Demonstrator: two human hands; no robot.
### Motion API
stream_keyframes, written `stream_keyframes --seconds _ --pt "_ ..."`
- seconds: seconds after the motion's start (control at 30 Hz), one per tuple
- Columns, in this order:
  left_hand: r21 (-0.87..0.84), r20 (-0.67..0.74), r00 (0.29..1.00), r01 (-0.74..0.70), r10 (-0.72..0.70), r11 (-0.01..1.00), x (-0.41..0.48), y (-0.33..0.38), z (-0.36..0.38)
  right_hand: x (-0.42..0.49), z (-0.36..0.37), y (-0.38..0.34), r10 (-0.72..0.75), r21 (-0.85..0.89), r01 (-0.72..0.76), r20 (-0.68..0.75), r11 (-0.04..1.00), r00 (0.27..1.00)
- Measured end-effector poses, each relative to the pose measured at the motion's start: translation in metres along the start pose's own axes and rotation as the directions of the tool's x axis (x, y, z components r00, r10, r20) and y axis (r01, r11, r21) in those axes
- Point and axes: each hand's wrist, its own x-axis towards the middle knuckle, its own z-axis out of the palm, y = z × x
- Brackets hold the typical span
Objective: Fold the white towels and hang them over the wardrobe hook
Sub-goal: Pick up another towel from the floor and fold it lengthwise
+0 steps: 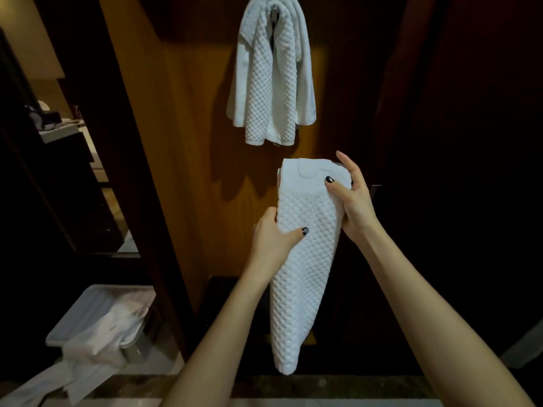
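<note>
The left hand (271, 235) grips the folded towel (305, 259) at its left edge, thumb across the waffle face and fingers tucked behind. The right hand (351, 198) clasps the same towel near its top at about 2 o'clock from the left hand, thumb on the front, fingers wrapped round the far side. The towel hangs long and narrow between the forearms, its lower end free toward 6 o'clock. At 12 o'clock more towels (271, 74) drape over the hook (274, 7) on the wooden panel (188, 113). At 8 o'clock a bin (79, 315) holds white cloth (97, 348) spilling over its rim.
</note>
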Motion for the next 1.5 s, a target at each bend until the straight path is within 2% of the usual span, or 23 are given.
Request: stream_keyframes --seconds 0.1,0.17,0.27,0.4,0.53,0.6,0.67,0.73,0.87,0.97,1.03,1.23,1.3,1.37,1.5 --pt "-0.084 -0.062 0.998 0.011 -0.016 0.996 -0.008 -0.004 0.001 0.001 0.002 0.001 -0.019 -0.019 0.020 0.018 1.000 1.000" --pt "-0.189 0.029 0.998 0.065 -0.060 0.980 -0.013 -0.006 0.002 0.003 0.001 0.001 -0.030 -0.019 0.030 0.029 0.999 0.999" --pt "-0.394 0.232 0.969 0.173 -0.084 0.903 -0.020 -0.009 0.006 0.007 -0.002 -0.001 -0.002 -0.009 0.003 0.069 1.000 0.998" --pt "-0.277 0.120 0.992 0.062 -0.029 0.959 -0.016 -0.013 0.005 0.008 -0.010 -0.006 0.051 0.047 -0.055 0.088 0.997 0.995" --pt "-0.452 0.333 0.943 0.171 -0.013 0.876 -0.018 -0.013 0.006 0.006 -0.015 -0.013 0.051 0.132 -0.068 0.128 0.989 0.990" --pt "-0.383 0.289 0.957 0.113 0.003 0.917 -0.015 -0.018 0.007 0.006 -0.016 -0.016 0.054 0.190 -0.082 0.150 0.978 0.987" --pt "-0.238 0.277 0.961 0.073 -0.004 0.968 -0.011 -0.023 0.005 0.007 -0.018 -0.018 0.063 0.245 -0.105 0.172 0.964 0.983" --pt "-0.172 0.260 0.966 0.037 0.009 0.984 -0.012 -0.029 0.002 0.008 -0.019 -0.020 0.067 0.268 -0.111 0.167 0.957 0.984" --pt "-0.135 0.028 0.989 -0.137 0.142 0.981 -0.021 -0.040 0.003 0.011 -0.021 -0.019 0.070 0.340 -0.114 0.138 0.934 0.988" --pt "-0.198 -0.090 0.995 -0.050 0.032 0.979 -0.030 -0.041 0.009 0.015 -0.021 -0.018 0.086 0.367 -0.119 0.105 0.923 0.991" --pt "-0.169 -0.154 0.988 -0.023 -0.004 0.985 -0.034 -0.042 0.011 0.017 -0.021 -0.018 0.087 0.374 -0.116 0.095 0.920 0.992" --pt "0.091 -0.242 0.945 -0.204 0.220 0.975 -0.043 -0.040 0.017 0.020 -0.022 -0.026 0.061 0.346 -0.084 0.076 0.935 0.995" --pt "0.138 -0.271 0.941 -0.169 0.202 0.976 -0.046 -0.031 0.018 0.021 -0.021 -0.029 0.045 0.329 -0.063 0.064 0.942 0.997" --pt "0.160 -0.260 0.950 -0.133 0.172 0.978 -0.046 -0.026 0.016 0.023 -0.021 -0.031 0.024 0.315 -0.041 0.058 0.948 0.998" --pt "0.032 -0.027 0.985 -0.167 0.168 0.985 -0.038 -0.032 0.020 0.025 -0.022 -0.034 0.008 0.323 -0.030 0.070 0.946 0.998"
